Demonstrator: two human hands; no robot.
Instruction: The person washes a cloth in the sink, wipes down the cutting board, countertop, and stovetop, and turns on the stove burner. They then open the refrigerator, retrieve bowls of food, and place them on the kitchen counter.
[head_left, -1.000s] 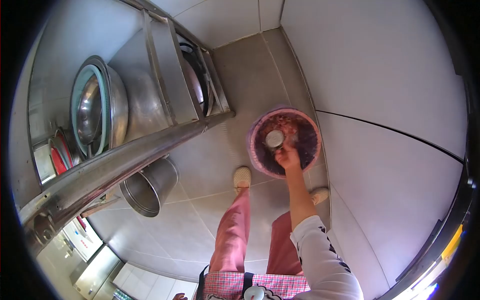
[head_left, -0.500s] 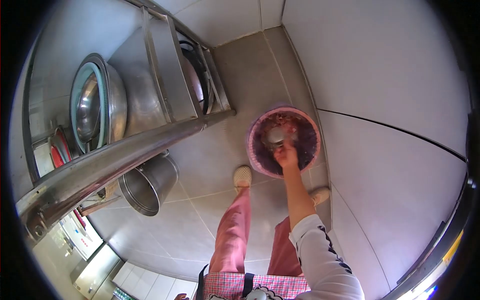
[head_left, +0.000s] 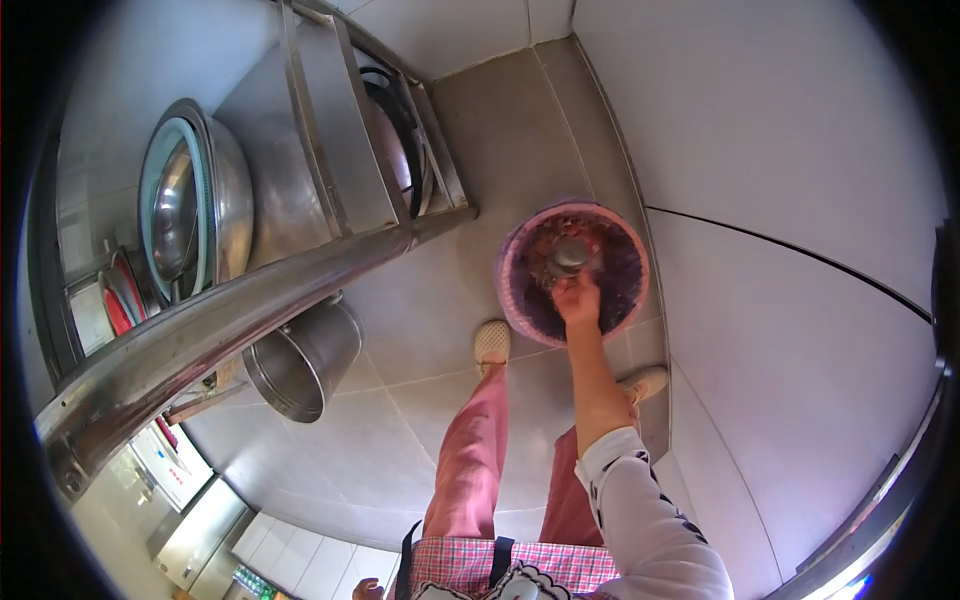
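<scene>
My right hand (head_left: 578,300) reaches down into a round pink bin (head_left: 512,275) with a dark liner. Its fingers are closed on a small, round, greyish bowl-like thing (head_left: 570,252), whose exact kind is blurred. Reddish-brown scraps (head_left: 560,228) lie in the bin around this thing. My left hand (head_left: 368,590) shows only at the bottom edge, beside the checked apron (head_left: 460,570). Its visible fingers look loosely apart, with nothing seen in them.
On the left, a steel rack (head_left: 260,270) holds a large metal bowl (head_left: 232,200) with a light-blue basket (head_left: 150,215) inside. A steel bucket (head_left: 335,345) is below its front rail. White wall panels (head_left: 770,130) rise close on the bin's right.
My right hand and the round thing have shifted slightly within the bin, toward its far right. More of my left hand shows at the bottom edge. The whole view has shifted a little.
</scene>
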